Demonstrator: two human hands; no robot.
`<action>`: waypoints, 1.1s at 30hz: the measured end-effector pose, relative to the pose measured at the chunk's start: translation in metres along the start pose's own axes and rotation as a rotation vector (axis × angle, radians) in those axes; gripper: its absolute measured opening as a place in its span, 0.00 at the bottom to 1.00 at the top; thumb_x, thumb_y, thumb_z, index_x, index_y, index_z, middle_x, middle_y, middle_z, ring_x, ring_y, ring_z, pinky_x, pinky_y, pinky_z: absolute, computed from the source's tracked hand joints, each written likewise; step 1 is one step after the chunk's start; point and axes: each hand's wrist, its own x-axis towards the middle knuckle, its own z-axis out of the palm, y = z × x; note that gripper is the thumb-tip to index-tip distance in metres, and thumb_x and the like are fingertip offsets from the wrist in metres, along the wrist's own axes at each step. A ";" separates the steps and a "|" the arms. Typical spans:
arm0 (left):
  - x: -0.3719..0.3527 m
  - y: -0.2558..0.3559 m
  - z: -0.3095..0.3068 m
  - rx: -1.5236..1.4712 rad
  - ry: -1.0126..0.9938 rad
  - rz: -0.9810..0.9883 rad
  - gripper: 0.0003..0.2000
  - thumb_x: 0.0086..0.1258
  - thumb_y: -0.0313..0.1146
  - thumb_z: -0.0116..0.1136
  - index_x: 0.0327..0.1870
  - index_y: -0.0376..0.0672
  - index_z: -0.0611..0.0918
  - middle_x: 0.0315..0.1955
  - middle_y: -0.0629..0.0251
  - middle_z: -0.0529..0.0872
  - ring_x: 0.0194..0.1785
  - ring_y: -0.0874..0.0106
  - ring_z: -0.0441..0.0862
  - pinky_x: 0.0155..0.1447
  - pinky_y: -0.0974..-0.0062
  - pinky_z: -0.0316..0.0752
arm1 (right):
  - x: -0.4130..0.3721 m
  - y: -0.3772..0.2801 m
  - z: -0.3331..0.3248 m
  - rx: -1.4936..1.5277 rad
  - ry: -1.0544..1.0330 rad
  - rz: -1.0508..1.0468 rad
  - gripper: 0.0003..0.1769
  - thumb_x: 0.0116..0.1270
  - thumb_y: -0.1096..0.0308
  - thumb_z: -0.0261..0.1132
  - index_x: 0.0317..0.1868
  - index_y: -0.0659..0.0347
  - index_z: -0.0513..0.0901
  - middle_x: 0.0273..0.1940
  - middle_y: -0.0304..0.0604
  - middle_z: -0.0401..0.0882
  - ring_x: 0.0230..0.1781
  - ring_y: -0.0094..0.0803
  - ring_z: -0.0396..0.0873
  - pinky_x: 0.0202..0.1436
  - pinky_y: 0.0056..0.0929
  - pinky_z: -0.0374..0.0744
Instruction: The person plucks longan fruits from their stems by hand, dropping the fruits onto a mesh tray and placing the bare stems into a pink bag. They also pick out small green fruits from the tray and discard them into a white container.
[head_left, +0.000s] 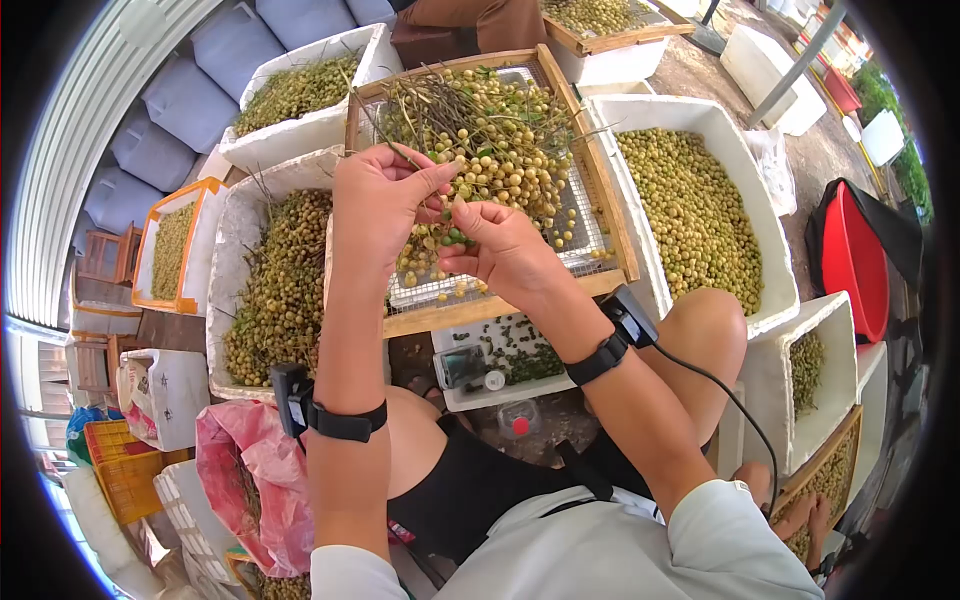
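Note:
A wooden-framed wire-mesh tray in front of me holds a heap of small round yellow-tan fruits on thin stems, with bare brown twigs at its far left. Over the heap, my left hand pinches a thin fruit stem between thumb and fingers. Close beside it, my right hand has its thumb and fingers closed at the same sprig, where a few green fruits show at the fingertips. Exactly what lies inside the right pinch is partly hidden.
Foam boxes of fruit stand left and right. Below the tray, a white bin contains green fruits and a clear container. A pink sack sits lower left, a red tub far right. Another person's hand shows lower right.

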 end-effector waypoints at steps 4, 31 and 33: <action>0.003 -0.004 -0.006 0.012 0.012 0.037 0.08 0.61 0.27 0.71 0.32 0.36 0.82 0.25 0.61 0.86 0.25 0.77 0.83 0.28 0.83 0.76 | 0.004 -0.001 0.006 -0.063 -0.006 -0.039 0.09 0.64 0.68 0.72 0.36 0.64 0.82 0.30 0.38 0.82 0.29 0.26 0.84 0.32 0.21 0.86; 0.001 -0.012 -0.030 0.035 0.076 0.019 0.08 0.60 0.27 0.71 0.32 0.34 0.83 0.24 0.60 0.86 0.24 0.76 0.82 0.28 0.81 0.77 | -0.012 0.041 0.008 0.249 0.037 -0.042 0.10 0.70 0.77 0.62 0.48 0.74 0.79 0.41 0.51 0.83 0.39 0.34 0.85 0.47 0.30 0.88; 0.004 -0.013 -0.034 0.006 0.085 0.030 0.08 0.60 0.27 0.71 0.32 0.33 0.83 0.24 0.60 0.86 0.24 0.76 0.82 0.28 0.81 0.77 | -0.018 0.043 0.009 0.260 0.074 -0.012 0.12 0.71 0.76 0.60 0.51 0.75 0.77 0.45 0.53 0.82 0.43 0.35 0.84 0.51 0.31 0.87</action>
